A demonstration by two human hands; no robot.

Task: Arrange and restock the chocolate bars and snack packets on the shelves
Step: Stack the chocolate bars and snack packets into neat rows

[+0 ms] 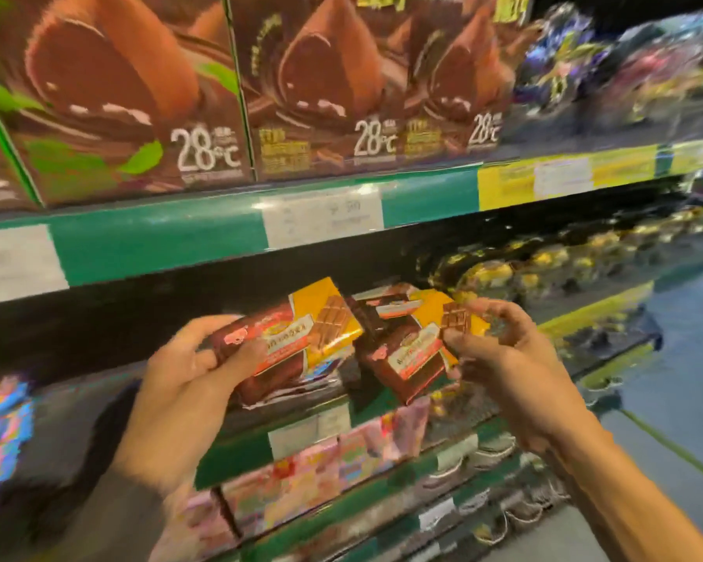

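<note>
My left hand grips a stack of brown-and-yellow chocolate bars by its left end, thumb on top. My right hand pinches the yellow right end of another stack of the same chocolate bars. Both stacks are held in front of the middle shelf, tilted, their inner ends nearly touching. More bars of the same kind lie behind them on the shelf. The picture is blurred by motion.
Large brown truffle boxes marked 28°C fill the top shelf above a green price rail. Gold-wrapped sweets sit to the right on the middle shelf. Pink packets line the shelf below. The aisle floor lies at right.
</note>
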